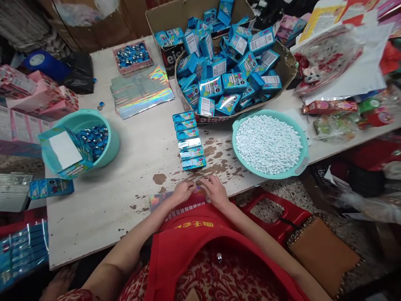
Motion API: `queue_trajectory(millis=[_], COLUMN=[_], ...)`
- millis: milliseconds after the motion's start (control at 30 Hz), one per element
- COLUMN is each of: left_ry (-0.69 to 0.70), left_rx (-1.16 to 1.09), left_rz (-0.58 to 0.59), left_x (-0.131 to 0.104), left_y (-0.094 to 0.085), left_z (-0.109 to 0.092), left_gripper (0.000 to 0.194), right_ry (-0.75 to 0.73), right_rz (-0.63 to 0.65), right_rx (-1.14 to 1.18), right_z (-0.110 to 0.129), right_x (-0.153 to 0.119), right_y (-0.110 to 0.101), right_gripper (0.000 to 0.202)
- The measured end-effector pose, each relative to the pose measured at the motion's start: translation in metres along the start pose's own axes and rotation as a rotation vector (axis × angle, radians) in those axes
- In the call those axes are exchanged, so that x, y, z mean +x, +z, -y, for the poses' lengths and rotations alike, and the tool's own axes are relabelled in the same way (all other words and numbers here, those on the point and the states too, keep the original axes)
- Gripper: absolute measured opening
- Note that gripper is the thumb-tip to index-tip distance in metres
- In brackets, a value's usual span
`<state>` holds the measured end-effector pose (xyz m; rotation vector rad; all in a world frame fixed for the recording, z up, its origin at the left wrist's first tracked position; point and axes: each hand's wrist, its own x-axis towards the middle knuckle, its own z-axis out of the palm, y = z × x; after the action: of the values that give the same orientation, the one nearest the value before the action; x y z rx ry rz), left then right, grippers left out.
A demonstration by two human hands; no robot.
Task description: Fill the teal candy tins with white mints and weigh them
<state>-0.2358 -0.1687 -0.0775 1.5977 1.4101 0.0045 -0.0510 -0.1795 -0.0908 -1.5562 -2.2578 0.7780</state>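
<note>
At the table's front edge, close to my red apron, my left hand (184,191) and my right hand (215,191) meet with fingers pinched. Something small and shiny shows between the fingertips, too small to name. Below them lies a shiny holographic sheet (159,200), partly hidden by my left arm, and a row of small white rectangles (184,211) shows near the apron. Just beyond my hands, several blue candy boxes (193,163) stand in a column. One has a silver top (189,143); others show round blue openings or printing.
A teal basin (305,161) of white candies is at right. Behind, a cardboard carton (290,69) holds many blue boxes. A teal bucket (113,140) with blue-silver pieces stands left. Holographic sheets (140,94) and a pink tray (134,67) lie further back. A red stool (294,211) is right.
</note>
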Motion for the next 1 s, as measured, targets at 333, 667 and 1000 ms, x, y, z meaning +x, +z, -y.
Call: queue_trajectory(millis=[333,667,1000], left_ry=[-0.018,-0.069,0.186], left_rx=[0.006,0.152,-0.691], left_rz=[0.021,-0.119,-0.115], left_x=[0.008,0.001,-0.064], left_y=[-0.001,-0.001,-0.066], left_z=[0.003,-0.007,-0.067], left_gripper=[0.023,0.023,0.026], right_ry=[-0.396,-0.303,0.043], right_rz=[-0.069,0.008,0.001], right_rx=[-0.335,-0.247,0.467], right_z=[-0.006,0.020,0.082], right_x=[-0.030,-0.025,0.019], right_y=[0.019,-0.029,-0.127], right_gripper=[0.036,0.014,0.012])
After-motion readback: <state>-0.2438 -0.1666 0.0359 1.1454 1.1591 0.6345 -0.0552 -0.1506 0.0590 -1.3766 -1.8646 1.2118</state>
